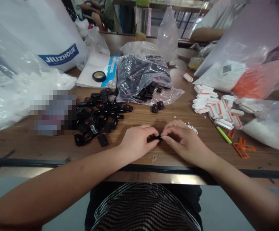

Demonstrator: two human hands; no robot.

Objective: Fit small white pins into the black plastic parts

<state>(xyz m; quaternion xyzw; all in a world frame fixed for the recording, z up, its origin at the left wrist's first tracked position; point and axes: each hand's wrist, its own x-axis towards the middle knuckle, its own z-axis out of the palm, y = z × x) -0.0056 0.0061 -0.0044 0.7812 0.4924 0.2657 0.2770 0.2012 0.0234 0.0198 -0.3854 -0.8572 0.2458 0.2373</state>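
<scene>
Near the table's front edge, my left hand (139, 141) pinches a small black plastic part (157, 138) between thumb and fingers. My right hand (185, 139) meets it from the other side, its thumb and fingertips closed on the part's right end. Most of the part is hidden by fingers. Just behind my right hand lies a little heap of tiny white pieces (192, 129). Left of my hands spreads a pile of black plastic parts (101, 112), some with red marks. Two more black parts (158, 106) sit beyond my hands.
An open clear bag (141, 73) of black parts lies at the back middle. White-and-orange pieces (214, 106) are heaped at right, near a green-handled tool (223, 134) and orange frames (241, 149). Black tape (99, 76) rests on a booklet (86, 69). Large bags (45, 29) flank the table.
</scene>
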